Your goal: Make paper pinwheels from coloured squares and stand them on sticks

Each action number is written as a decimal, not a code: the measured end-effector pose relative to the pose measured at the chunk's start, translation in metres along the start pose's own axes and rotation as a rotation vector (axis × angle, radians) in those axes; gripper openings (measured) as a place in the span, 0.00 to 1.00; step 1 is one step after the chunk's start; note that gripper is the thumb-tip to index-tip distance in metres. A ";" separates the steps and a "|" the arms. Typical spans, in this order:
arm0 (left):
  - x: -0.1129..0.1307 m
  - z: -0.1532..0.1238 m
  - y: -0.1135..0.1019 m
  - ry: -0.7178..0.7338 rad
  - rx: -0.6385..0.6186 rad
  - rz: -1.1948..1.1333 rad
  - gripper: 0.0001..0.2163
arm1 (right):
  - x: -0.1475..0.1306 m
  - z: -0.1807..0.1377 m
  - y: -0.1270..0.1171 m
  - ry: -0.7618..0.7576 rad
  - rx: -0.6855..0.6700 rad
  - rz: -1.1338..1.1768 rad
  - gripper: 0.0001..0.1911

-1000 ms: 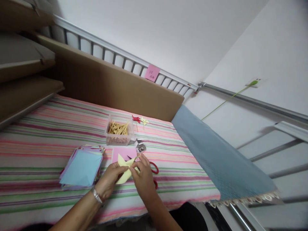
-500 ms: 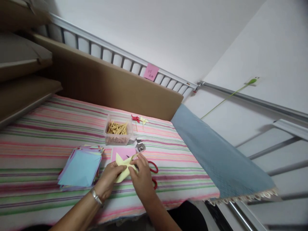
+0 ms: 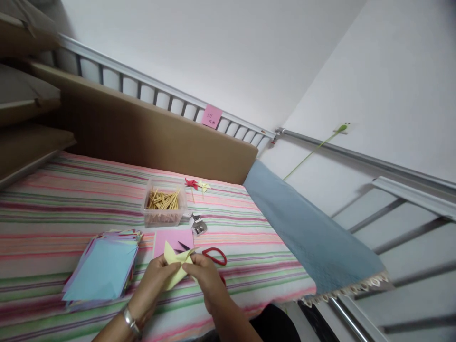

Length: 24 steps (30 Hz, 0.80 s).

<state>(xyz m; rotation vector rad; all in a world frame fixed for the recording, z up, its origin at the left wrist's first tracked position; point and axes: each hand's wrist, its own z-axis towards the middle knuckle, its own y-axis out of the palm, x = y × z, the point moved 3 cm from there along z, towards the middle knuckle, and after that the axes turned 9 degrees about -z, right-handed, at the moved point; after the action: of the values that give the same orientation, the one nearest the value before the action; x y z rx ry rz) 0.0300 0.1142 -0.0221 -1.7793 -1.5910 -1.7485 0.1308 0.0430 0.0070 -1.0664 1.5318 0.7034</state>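
Observation:
Between both hands is a yellow paper pinwheel [image 3: 173,277], its corners folded in toward the middle. My left hand [image 3: 154,280] grips its left side, thumb pressed near the centre. From the right, my right hand [image 3: 206,280] pinches it, thumb also at the centre. Under and behind the paper lie scissors with red handles [image 3: 214,256], their dark blade tips slightly apart over a pink paper sheet [image 3: 173,238]. To the left rests a stack of coloured paper squares [image 3: 101,268], light blue on top.
A clear plastic box [image 3: 164,218] of short wooden sticks stands behind the hands. Beside it are a small packet of metal pieces [image 3: 197,224], a red pinwheel [image 3: 191,184] and a pale yellow pinwheel [image 3: 203,186]. A brown board [image 3: 149,135] borders the striped cloth [image 3: 260,285].
My right hand has come down from the pinwheel's upper right corner, its thumb now beside the left thumb at the centre. The camera view has shifted, showing things lower and further left.

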 end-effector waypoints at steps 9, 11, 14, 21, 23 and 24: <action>-0.012 0.006 0.000 -0.047 -0.034 0.017 0.14 | 0.029 0.020 -0.012 -0.005 0.046 -0.135 0.04; -0.007 0.002 0.003 -0.054 -0.051 0.016 0.13 | 0.029 0.019 -0.011 -0.024 0.037 -0.164 0.05; 0.002 -0.002 0.004 -0.047 -0.051 0.001 0.12 | 0.023 0.015 -0.008 -0.069 -0.017 -0.168 0.08; 0.027 0.004 -0.017 -0.005 0.081 -0.040 0.12 | 0.009 0.043 -0.053 -0.216 0.186 -0.584 0.14; 0.038 0.005 -0.024 0.030 0.126 -0.085 0.12 | 0.010 0.063 -0.071 -0.209 0.281 -0.662 0.13; 0.044 0.004 -0.028 0.052 0.144 -0.108 0.12 | 0.011 0.073 -0.078 -0.203 0.315 -0.697 0.12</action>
<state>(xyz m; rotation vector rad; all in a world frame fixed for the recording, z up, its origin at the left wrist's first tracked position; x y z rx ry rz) 0.0003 0.1520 -0.0028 -1.5980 -1.7726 -1.6632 0.2328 0.0710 -0.0132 -1.1451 0.9552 0.0764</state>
